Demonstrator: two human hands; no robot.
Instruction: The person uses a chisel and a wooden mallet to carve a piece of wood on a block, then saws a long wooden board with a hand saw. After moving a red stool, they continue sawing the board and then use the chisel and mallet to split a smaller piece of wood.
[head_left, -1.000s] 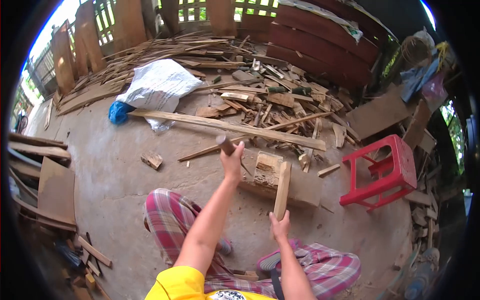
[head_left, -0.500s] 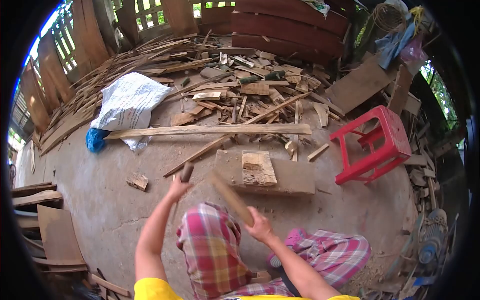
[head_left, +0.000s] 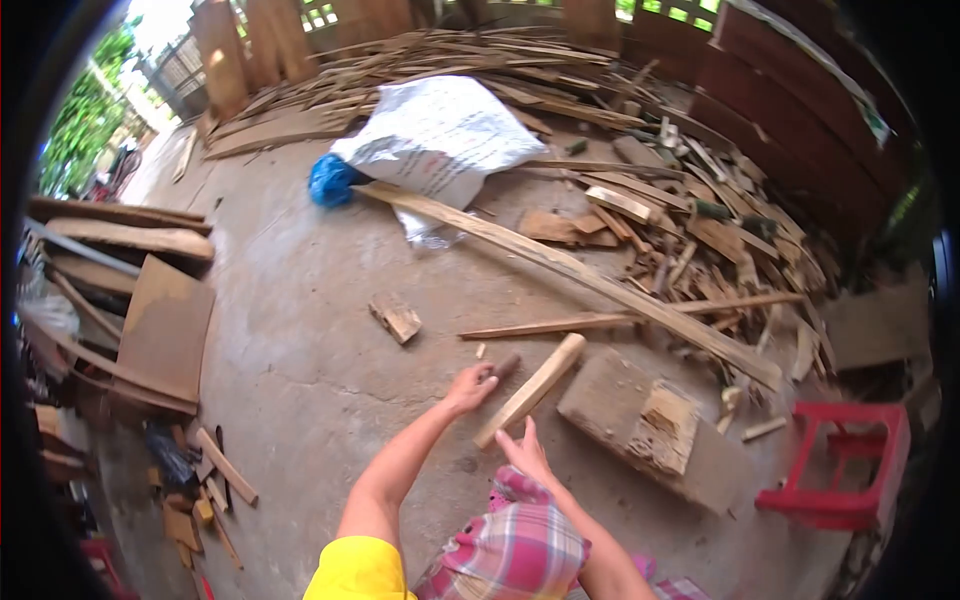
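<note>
My left hand is low over the floor, fingers curled at the near end of a dark wooden handle; the rest of that tool is hidden. Just right of it a pale wooden stick slants up and away. My right hand is at the near end of this stick, its fingers apart and not wrapped round it. Further right, a chipped wood block rests on a thick board on the floor.
A long plank crosses the floor ahead, near a white sack and blue bag. Scrap wood is heaped at right, beyond a red stool. A small block lies ahead; boards lean at left.
The view has turned to the left. My right hand gripped the stick before and now has its fingers apart beside it. Both hands have come closer together, with the dark handle still at my left.
</note>
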